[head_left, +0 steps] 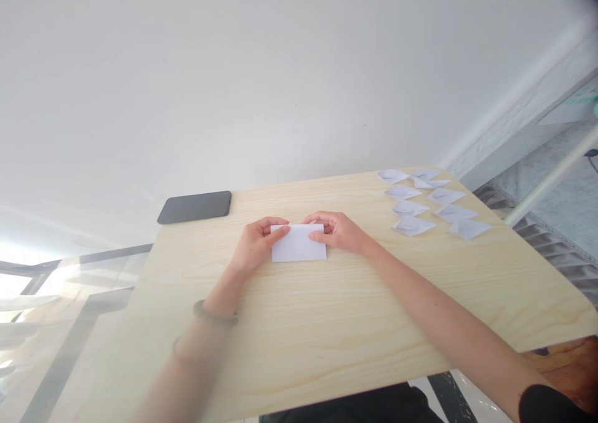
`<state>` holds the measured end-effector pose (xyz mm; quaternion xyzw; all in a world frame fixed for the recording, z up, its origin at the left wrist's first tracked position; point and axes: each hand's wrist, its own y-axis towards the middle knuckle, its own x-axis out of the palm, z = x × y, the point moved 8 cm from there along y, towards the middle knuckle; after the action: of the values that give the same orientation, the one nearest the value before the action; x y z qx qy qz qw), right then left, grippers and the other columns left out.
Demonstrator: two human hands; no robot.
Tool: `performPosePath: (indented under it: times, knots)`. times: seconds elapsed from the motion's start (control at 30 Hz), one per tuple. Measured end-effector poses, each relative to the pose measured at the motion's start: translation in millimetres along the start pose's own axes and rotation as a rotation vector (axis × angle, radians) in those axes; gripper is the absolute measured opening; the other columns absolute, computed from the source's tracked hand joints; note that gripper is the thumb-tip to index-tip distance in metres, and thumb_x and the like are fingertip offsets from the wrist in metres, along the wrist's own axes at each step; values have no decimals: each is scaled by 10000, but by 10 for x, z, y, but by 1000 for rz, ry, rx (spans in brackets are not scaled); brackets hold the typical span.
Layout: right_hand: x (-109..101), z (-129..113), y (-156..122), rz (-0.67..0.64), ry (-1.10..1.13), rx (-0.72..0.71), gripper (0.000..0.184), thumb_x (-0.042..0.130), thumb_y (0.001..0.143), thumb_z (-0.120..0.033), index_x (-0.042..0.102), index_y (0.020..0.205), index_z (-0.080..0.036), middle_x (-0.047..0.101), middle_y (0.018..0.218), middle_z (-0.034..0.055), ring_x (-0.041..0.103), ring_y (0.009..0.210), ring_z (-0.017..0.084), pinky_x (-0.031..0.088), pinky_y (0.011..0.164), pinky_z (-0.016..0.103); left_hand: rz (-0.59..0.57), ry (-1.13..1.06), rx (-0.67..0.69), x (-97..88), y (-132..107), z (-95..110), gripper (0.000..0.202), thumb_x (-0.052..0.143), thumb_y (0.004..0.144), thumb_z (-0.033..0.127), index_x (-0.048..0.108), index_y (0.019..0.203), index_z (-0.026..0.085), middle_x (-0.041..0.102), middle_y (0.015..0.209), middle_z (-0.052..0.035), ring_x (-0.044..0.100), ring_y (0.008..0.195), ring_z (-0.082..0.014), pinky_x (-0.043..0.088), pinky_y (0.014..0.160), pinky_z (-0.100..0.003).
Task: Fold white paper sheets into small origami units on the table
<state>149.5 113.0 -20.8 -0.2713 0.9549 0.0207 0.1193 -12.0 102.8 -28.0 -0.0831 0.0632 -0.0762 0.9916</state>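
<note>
Between my hands is a white sheet of paper (298,246), folded into a flat rectangle with its long side running left to right. My left hand (258,242) pinches its upper left corner, thumb on top and fingers behind the far edge. On the other side, my right hand (337,231) grips the upper right part the same way, its thumb lying on the face. The fingertips behind the paper are partly hidden. Whether the paper touches the table or is held slightly above it, I cannot tell.
Several folded white paper boats (413,225) stand in two columns at the table's right side. A dark smartphone (195,207) lies at the back left edge. The wooden table (299,329) meets a white wall (280,86) behind.
</note>
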Motion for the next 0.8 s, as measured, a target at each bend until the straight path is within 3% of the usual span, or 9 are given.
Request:
performPosePath:
  times: [0.8]
  knots:
    - [-8, 8, 2, -10, -27, 8, 324, 583, 725, -311, 585, 1020, -176, 605, 805, 23, 544, 630, 110, 431, 559, 221, 13, -3, -16, 7, -9, 19, 433, 627, 682, 505, 647, 912, 140, 670, 774, -62, 542, 601, -131, 379, 523, -220]
